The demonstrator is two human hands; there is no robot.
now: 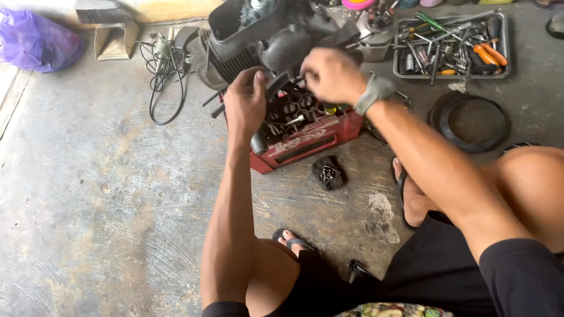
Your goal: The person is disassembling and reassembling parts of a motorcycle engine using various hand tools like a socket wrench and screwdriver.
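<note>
A dark, greasy engine block (258, 41) rests on a red plastic crate (305, 144) on the concrete floor. My left hand (245, 105) reaches to the engine's lower front, its fingers curled against a dark part there. My right hand (332, 75), with a grey watch on the wrist, is closed over the engine's lower right side, above the crate. What either hand's fingers grip is hidden. A small black greasy part (329, 173) lies on the floor just in front of the crate.
A metal tray (505, 64) of screwdrivers, wrenches and sockets sits at the back right. A black rubber ring (470, 123) lies below it. A coiled black cable (164, 76) and a purple bag (38, 41) lie at the back left. My knees and sandalled feet frame the crate.
</note>
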